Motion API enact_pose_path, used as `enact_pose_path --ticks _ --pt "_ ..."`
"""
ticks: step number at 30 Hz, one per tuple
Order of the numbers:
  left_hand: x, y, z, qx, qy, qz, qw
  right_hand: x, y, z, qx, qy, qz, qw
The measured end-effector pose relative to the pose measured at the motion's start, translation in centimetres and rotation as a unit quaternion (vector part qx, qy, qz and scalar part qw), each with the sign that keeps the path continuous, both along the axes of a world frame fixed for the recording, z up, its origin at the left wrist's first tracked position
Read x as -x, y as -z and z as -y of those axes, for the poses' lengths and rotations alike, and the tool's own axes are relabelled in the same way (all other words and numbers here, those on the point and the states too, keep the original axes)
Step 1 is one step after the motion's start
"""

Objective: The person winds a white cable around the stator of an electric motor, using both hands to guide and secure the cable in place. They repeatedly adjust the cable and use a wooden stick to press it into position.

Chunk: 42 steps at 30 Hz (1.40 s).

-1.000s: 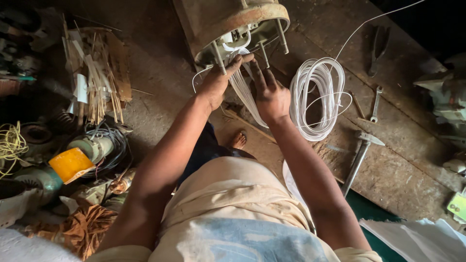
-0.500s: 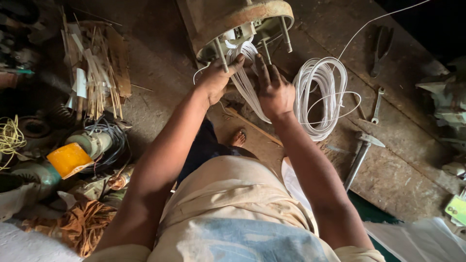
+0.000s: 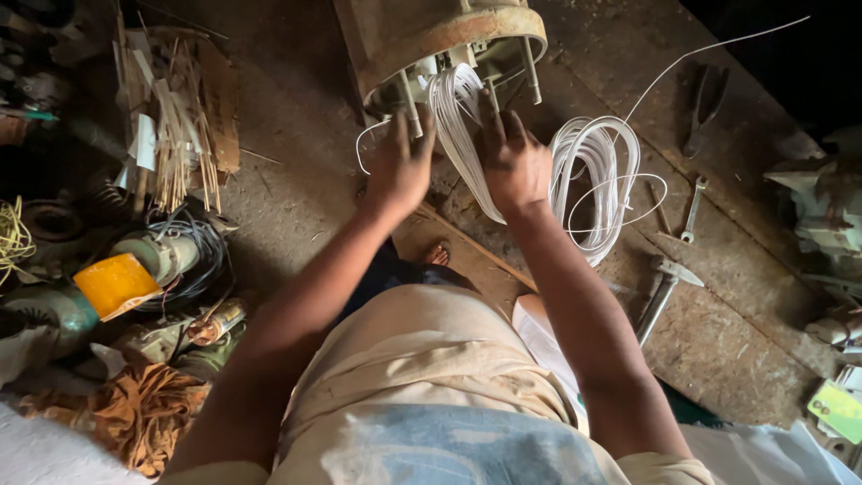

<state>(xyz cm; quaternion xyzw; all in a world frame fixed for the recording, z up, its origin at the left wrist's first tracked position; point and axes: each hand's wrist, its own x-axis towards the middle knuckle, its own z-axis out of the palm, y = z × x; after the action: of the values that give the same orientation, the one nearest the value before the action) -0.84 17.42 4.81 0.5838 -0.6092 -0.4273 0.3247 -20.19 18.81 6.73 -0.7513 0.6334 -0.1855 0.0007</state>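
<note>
- Rusty motor housing (image 3: 404,31): open end holds looped white wire bundle (image 3: 458,135).
- Left hand (image 3: 400,171): fingers spread, at housing's rim.
- Right hand (image 3: 512,162): fingers spread, pressing the bundle.
- White wire coil (image 3: 597,171): loose on floor.

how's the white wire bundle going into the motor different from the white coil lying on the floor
The wire bundle hangs as a long narrow loop out of the rusty motor housing; the coil lies flat on the floor in a wider oval. The left hand and right hand are at the bundle; the coil lies untouched, with a loose strand trailing away. Both are thin white wire.
</note>
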Motion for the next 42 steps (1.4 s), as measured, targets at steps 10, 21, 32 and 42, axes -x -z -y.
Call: enact_pose_path --ticks 10,21,32,42 --pt "3.4 -0.9 -2.0 0.328 0.041 0.419 0.846 1.1 0.3 2.6 0.037 -0.032 0.006 0.999" --pt "7.4 0.9 -0.1 0.284 -0.008 0.524 0.803 1.7 1.3 4.5 0.046 -0.037 0.07 0.996" --pt "8.9 8.0 1.3 0.276 -0.047 0.555 0.783 2.4 1.3 5.3 -0.031 -0.027 0.066 0.997" --pt "9.2 9.6 1.0 0.266 -0.107 0.566 0.773 2.5 3.4 5.8 0.022 -0.028 0.056 0.998"
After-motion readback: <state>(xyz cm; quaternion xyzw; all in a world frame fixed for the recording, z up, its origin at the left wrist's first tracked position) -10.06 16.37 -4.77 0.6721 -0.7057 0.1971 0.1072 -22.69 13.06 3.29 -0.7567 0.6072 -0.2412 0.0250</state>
